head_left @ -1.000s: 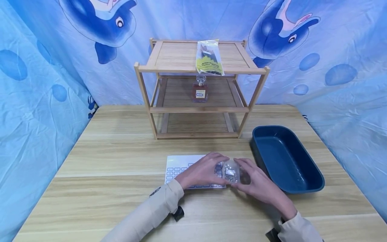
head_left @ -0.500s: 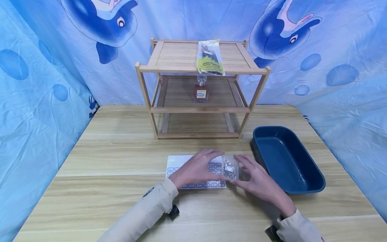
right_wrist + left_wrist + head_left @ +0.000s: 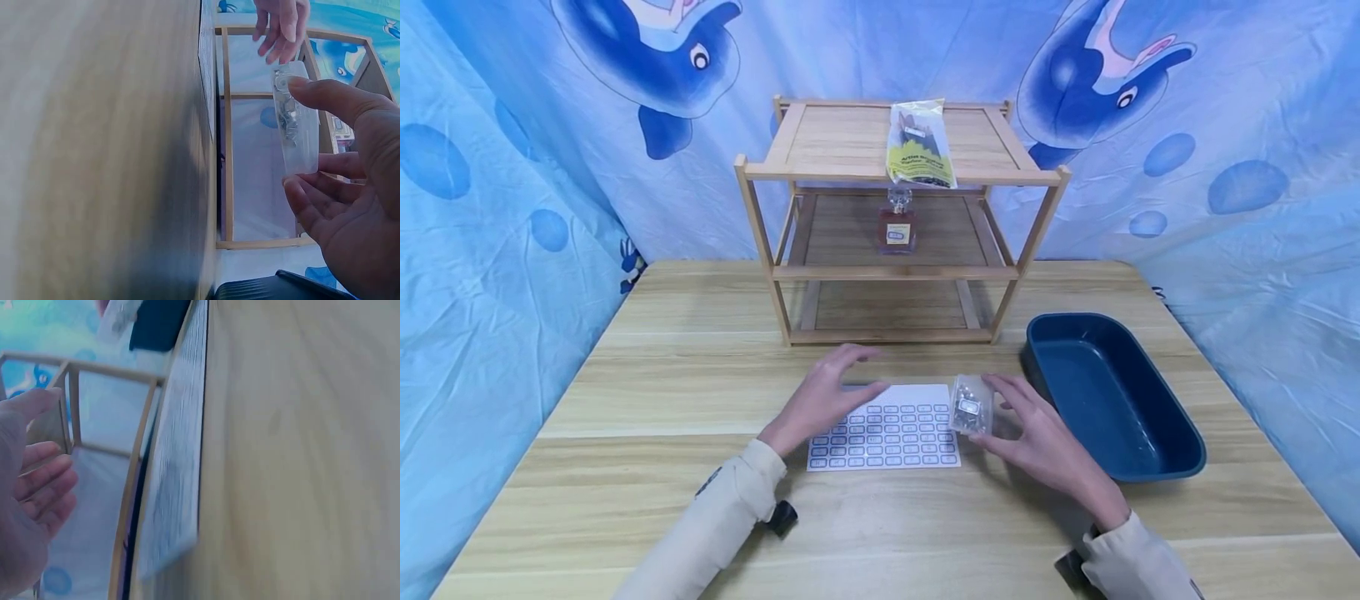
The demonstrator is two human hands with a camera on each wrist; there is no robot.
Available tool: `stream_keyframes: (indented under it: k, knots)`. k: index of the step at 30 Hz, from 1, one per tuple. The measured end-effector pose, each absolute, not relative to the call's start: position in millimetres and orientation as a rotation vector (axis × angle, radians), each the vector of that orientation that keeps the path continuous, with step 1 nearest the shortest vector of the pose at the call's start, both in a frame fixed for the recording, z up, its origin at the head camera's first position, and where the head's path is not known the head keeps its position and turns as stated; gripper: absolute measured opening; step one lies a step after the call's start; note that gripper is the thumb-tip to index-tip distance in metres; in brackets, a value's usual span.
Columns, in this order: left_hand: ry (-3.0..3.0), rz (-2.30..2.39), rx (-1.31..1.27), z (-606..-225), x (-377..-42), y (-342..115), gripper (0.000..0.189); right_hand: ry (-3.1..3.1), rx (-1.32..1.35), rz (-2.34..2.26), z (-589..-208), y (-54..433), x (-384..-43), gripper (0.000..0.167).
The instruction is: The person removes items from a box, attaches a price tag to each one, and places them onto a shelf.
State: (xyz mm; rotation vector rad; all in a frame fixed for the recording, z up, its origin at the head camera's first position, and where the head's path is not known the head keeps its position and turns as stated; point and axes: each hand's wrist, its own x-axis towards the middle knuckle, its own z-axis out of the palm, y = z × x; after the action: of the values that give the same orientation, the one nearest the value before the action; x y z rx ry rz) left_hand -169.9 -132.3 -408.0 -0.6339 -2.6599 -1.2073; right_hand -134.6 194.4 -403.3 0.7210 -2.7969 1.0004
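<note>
My right hand [image 3: 1039, 440] pinches a small clear plastic box [image 3: 964, 419] by its edges, thumb on one side and fingers on the other. Silvery bits lie inside the box, and a small white label sits on its face. In the right wrist view the box [image 3: 304, 140] is held clear of the tabletop. My left hand [image 3: 817, 402] holds nothing and hovers over the left part of a white sheet of blue-framed labels [image 3: 891, 437], thumb and fingers apart. The left wrist view shows its fingers [image 3: 47, 478] loosely bent.
A dark blue bin [image 3: 1101, 383] stands right of my right hand. Behind the sheet is a three-tier wooden rack [image 3: 895, 272], with a yellow-and-white packet [image 3: 919, 143] on top and a perfume bottle [image 3: 897, 232] on the middle shelf. Blue dolphin-print cloth [image 3: 880, 50] surrounds the table.
My left hand has let go of the clear box and moved left, uncovering most of the label sheet. My right hand still holds the box, a little farther back on the table.
</note>
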Motion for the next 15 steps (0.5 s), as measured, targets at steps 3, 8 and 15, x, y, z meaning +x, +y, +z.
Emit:
stream_keyframes:
  k: [3, 8, 15]
  knots:
    - [-2.554, -1.226, -0.576, -409.7, -172.1, -147.2, 0.049, -2.776, 0.719, 0.996, -403.3, 193.5, -135.6, 0.08]
    - [-2.28, -1.331, -0.48, -407.4, -178.7, -168.7, 0.036, -2.751, 0.71, 1.005, -403.3, 191.8, -137.9, 0.078]
    - [-1.956, -1.357, -0.288, -384.0, -191.3, -189.1, 0.03, -2.761, 0.697, 0.999, -403.6, 188.3, -141.6, 0.08]
